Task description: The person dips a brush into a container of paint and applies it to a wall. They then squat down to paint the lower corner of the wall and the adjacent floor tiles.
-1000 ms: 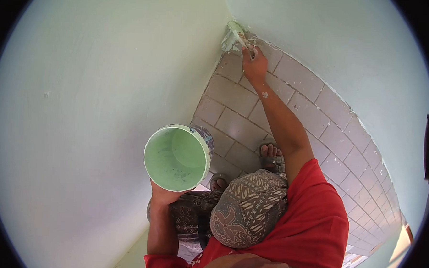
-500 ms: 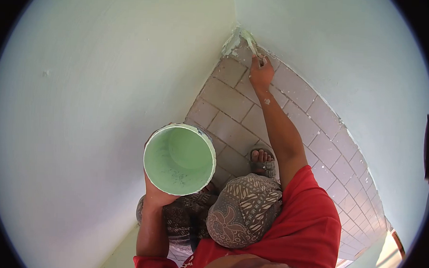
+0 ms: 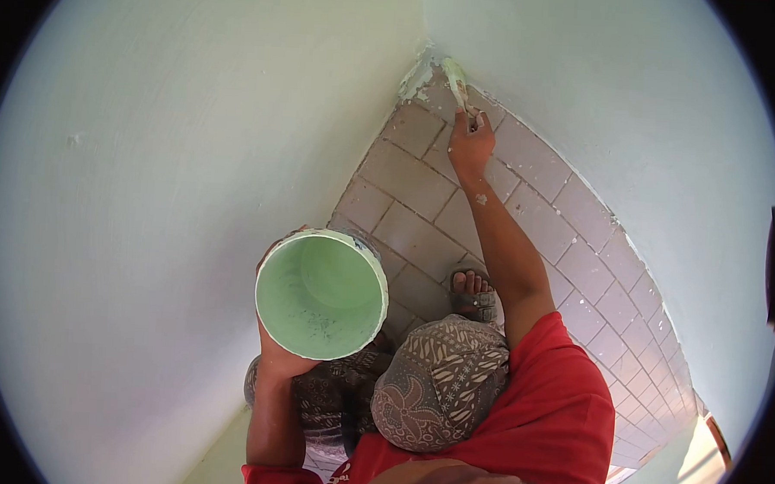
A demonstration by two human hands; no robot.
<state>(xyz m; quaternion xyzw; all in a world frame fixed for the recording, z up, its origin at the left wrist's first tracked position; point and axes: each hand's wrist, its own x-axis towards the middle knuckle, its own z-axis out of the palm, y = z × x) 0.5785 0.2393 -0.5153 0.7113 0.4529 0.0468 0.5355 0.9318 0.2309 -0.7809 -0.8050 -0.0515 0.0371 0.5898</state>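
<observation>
My left hand [image 3: 284,352] grips a pale-green paint bucket [image 3: 322,294] from the side and below, its open mouth tilted up toward me. Light-green paint coats the inside, with dark specks low on the wall. Up at the wall corner, my right hand [image 3: 472,144] is closed round the handle of a paintbrush [image 3: 456,82]. Green paint covers the bristles, which lie at the bottom of the right wall, just right of the corner. Part of the handle is hidden in my fingers.
Pale-green walls rise on the left [image 3: 175,163] and right [image 3: 602,87], meeting at the far corner. Brick-patterned floor tiles [image 3: 408,175] with paint spots lie between them. My sandalled foot [image 3: 473,291] and patterned-cloth knee [image 3: 437,387] are close by the bucket.
The brush and my right hand have shifted slightly toward me, and the bristles now sit a little right of the corner. The bucket has dropped slightly lower in view.
</observation>
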